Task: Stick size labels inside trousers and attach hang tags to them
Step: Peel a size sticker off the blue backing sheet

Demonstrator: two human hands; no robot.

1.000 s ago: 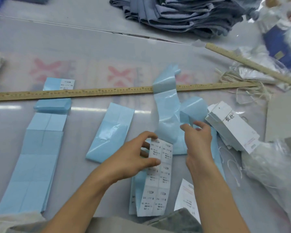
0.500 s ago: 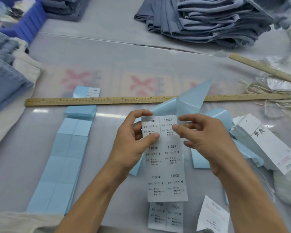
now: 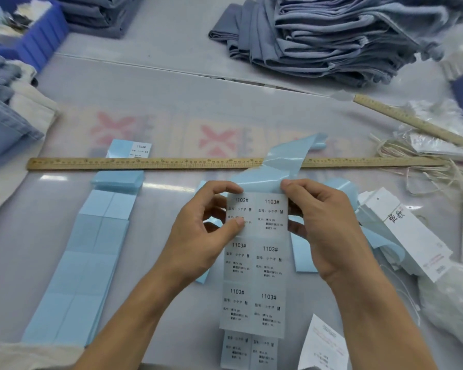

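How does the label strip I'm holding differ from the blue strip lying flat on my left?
The label strip carries printed white labels, two across; the blue strip shows bare backing squares. The label strip is held up by left hand and right hand; the blue strip lies flat on the table. Both are long and two columns wide.

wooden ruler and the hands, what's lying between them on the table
In the head view, curled blue backing strip runs from the wooden ruler down to the left hand and right hand, which pinch the label sheet.

Garment finishing workshop, shown by folded trousers [image 3: 332,41] stacked on a long worktable [image 3: 171,102], a measuring ruler [image 3: 171,163] laid across it, size label sheets [image 3: 257,263], hang tags [image 3: 412,236]
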